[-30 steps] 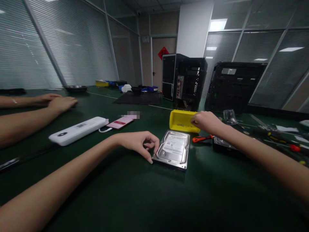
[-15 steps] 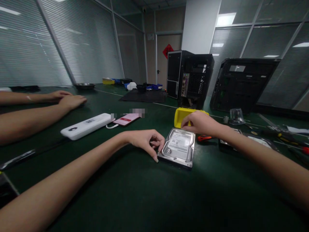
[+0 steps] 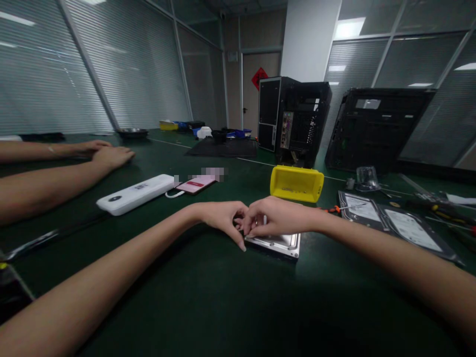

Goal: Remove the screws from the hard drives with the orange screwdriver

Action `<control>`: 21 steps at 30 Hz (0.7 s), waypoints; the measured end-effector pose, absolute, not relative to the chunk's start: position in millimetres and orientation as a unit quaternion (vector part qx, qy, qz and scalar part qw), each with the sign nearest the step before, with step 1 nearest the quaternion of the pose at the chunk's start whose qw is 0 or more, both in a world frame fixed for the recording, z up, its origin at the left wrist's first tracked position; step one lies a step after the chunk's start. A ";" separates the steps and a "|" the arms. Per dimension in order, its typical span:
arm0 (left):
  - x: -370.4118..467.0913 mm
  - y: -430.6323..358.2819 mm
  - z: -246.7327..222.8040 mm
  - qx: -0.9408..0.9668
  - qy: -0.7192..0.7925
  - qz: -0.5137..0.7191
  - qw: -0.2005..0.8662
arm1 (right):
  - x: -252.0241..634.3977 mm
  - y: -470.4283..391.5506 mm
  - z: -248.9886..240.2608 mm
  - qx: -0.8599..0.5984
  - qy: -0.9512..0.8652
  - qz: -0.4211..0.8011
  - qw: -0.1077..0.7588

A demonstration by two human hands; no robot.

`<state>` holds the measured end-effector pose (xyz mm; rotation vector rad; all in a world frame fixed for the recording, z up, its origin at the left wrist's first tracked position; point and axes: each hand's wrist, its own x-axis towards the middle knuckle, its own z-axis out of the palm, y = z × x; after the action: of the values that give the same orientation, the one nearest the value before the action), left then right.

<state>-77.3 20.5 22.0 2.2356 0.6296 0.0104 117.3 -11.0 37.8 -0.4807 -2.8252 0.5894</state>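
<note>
A silver hard drive (image 3: 277, 243) lies flat on the green table, its label mostly covered by my right hand. My left hand (image 3: 226, 218) is curled at the drive's near left corner, thumb in front and bent fingers along the left edge. Over that same corner, my right hand (image 3: 269, 215) is closed in a pinch, its fingertips against those of my left hand. Whatever small thing the pinch may hold is hidden. Just behind the drive, a yellow bin (image 3: 296, 183) lies open toward me with small metal bits, apparently screws, inside.
Two more hard drives (image 3: 411, 228) and an orange-handled screwdriver (image 3: 330, 209) lie at right. A white power bank (image 3: 137, 194) is cabled to a phone (image 3: 197, 183) at left. Another person's hands (image 3: 111, 156) rest beyond. Black computer cases (image 3: 303, 124) stand behind.
My right hand has moved from the yellow bin left and toward me, down to the hard drive's left corner. My left hand has stayed in place.
</note>
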 end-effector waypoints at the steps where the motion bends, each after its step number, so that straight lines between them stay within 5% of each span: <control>1: -77.0 20.3 22.1 0.883 0.249 0.004 0.398 | 117.3 -11.3 37.6 -0.164 -0.958 0.208 0.107; 13: -78.4 21.5 21.1 0.883 0.255 -0.004 0.394 | 113.6 -8.4 35.3 -0.176 -0.947 0.258 0.074; 21: -77.0 21.3 20.9 0.875 0.229 -0.004 0.427 | 172.7 -1.6 75.9 -0.294 -0.942 0.160 0.014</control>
<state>-77.0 21.3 20.9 2.1864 0.5732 -0.0108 172.7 -1.6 75.9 -0.9167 -2.9345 0.4984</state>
